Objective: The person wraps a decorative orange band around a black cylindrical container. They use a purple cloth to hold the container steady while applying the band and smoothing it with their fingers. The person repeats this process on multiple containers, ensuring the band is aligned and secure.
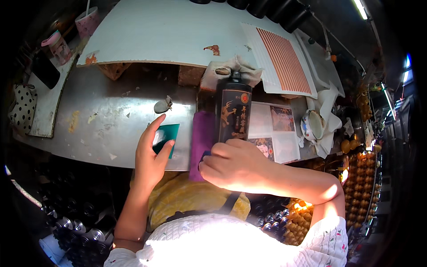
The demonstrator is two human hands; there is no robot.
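Observation:
A black bottle (231,116) with a decorated dark label and gold picture lies with its neck pointing away, beside and partly over a purple cloth (201,133). My right hand (238,167) is closed at the bottle's near end. A small dark blue thing (205,155) shows at the left of this fist; its kind is hidden. On the left, my left hand (151,155) has thumb and fingers apart. Between them shows a flat teal card (168,133) with a shiny patch; the thumb overlaps it, and I see no clear grip on it.
A pale raised board (147,35) spans the back, with a striped sheet (284,58) on it. Beyond the bottle's neck is a crumpled white cloth (211,80). Right of the bottle lie printed sheets (284,141) and a white bowl (315,124). A grey lump (163,105) rests on the metal table (102,115).

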